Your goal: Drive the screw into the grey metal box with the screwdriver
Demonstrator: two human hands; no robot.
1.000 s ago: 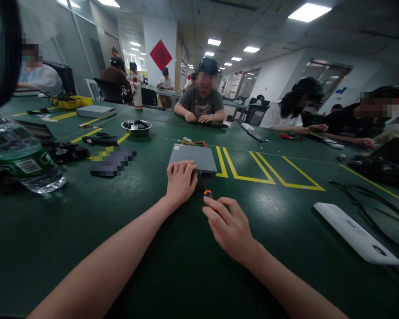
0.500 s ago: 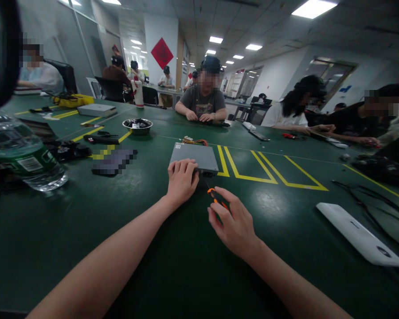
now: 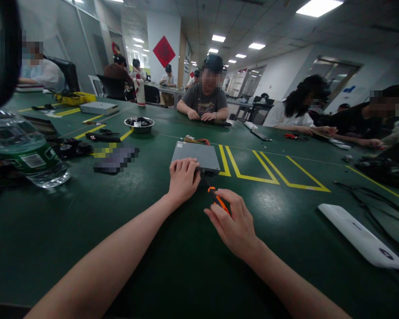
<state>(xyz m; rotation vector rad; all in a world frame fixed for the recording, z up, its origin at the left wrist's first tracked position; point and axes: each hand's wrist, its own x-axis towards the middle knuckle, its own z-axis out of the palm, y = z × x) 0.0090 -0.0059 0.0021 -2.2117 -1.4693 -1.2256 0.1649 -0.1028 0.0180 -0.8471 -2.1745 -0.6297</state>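
Note:
A flat grey metal computer power supply (image 3: 199, 155) lies on the green table, with a bundle of coloured wires (image 3: 197, 140) at its far side. My left hand (image 3: 185, 179) grips its near left edge, fingers on top and thumb at the front. In my right hand (image 3: 234, 219) is an orange and black screwdriver (image 3: 219, 201), held between thumb and fingers. Its thin shaft points at the front face of the power supply, near the socket. Whether the tip touches a screw is too small to tell.
A steel bowl (image 3: 139, 125) of small dark parts stands beyond, to the left. Nearer are a water bottle (image 3: 33, 153) and a blurred dark phone-like slab (image 3: 115, 160). On the right lie a white oblong device (image 3: 361, 235) and black cables (image 3: 369, 199). A person (image 3: 204, 95) sits opposite.
The fingers of my right hand have shifted on the screwdriver, leaving more of its handle showing. My left hand stays on the power supply. The view has moved slightly.

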